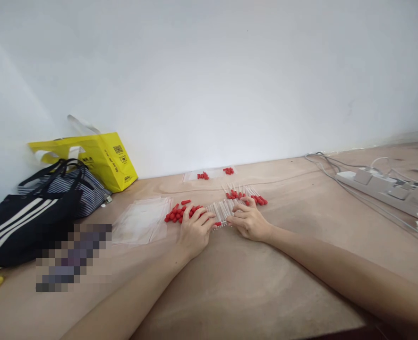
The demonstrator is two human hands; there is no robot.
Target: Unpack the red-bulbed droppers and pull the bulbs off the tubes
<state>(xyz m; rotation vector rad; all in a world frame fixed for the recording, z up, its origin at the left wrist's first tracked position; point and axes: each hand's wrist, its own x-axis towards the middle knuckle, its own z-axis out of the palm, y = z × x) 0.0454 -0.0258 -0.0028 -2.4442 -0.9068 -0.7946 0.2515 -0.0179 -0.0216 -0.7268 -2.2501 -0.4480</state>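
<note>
My left hand (196,230) is closed in a pinch on a red rubber bulb (217,224), low over the table. Opposite it, my right hand (250,222) pinches a thin clear tube (225,222) whose end meets the bulb or lies very close to it. Behind and between the hands lies a row of loose clear tubes (220,208), partly covered by my fingers. A heap of red bulbs (176,214) rests just left of my left hand. Past my right hand are several tubes with red bulbs on their ends (260,200), a small dropper-like pile.
Flat clear plastic bags (141,221) lie to the left. Near the wall, another bag (214,174) has red-ended pieces on it. A yellow bag (118,163) and a black striped bag (35,222) stand at left; a white power strip (389,186) with cables is at right.
</note>
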